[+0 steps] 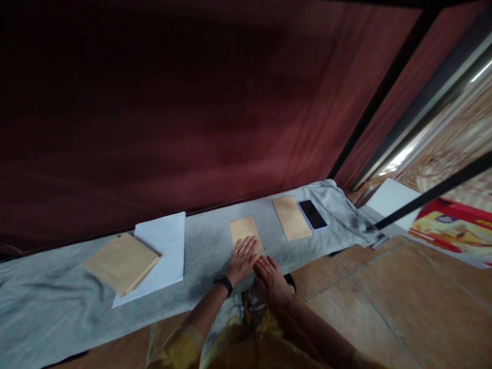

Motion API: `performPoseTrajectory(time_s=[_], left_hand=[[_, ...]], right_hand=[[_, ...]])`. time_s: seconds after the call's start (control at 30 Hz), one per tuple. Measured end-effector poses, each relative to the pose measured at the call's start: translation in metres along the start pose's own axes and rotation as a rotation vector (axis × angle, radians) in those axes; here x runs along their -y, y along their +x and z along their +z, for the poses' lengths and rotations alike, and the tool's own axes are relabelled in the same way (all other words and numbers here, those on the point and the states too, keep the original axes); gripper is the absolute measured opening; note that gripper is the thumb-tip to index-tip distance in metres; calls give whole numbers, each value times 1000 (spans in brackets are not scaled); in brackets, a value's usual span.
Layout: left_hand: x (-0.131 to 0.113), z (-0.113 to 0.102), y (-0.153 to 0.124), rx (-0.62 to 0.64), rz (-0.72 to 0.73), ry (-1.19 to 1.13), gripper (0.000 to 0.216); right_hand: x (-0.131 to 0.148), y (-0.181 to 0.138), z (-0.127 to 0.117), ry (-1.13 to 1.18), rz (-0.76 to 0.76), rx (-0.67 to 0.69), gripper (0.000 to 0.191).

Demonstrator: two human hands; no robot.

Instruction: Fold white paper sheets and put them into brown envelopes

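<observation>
A small tan paper envelope point(243, 227) lies on the grey cloth in front of me. My left hand point(242, 260), with a dark band at the wrist, rests flat on its near part, fingers stretched out. My right hand point(271, 277) lies against the envelope's near right corner, its fingertips touching or close beside my left hand, fingers extended. Both hands cover the near edge of the envelope. To the right is a second tan envelope point(292, 218), flat on the cloth, with a phone point(312, 214) showing a dark screen beside it.
A grey cloth point(207, 241) covers the long low surface. On the left, a stack of brown envelopes point(119, 261) overlaps white paper sheets point(165, 251). A dark red panel point(230, 128) stands behind. A red and yellow box point(453, 230) sits at right on the tiled floor point(376, 307).
</observation>
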State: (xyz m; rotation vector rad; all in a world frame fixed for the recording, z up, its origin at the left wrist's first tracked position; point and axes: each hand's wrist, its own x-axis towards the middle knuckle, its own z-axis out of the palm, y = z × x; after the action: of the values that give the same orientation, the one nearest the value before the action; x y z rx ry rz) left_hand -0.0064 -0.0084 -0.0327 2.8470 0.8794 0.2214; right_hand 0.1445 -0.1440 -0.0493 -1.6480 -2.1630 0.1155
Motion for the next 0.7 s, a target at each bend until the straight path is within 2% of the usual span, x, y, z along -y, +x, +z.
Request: performPoseTrajectory(time_s=[0.13,0.33,0.57,0.7], left_hand=[[-9,-1,-30,-29,66,67,57],[-21,-8,-72,-89,114,161,69],[-26,-19,-92,-72,110,171,65],[-24,-22,-100,-40,114,144,65]], right_hand=[[0,0,1,15,-2,-16,51],[-2,-4,-5,-12,-22,-2,59],[-16,-19,-15,-2,-42,38,59],[-28,-21,-30,8,-76,122,57]])
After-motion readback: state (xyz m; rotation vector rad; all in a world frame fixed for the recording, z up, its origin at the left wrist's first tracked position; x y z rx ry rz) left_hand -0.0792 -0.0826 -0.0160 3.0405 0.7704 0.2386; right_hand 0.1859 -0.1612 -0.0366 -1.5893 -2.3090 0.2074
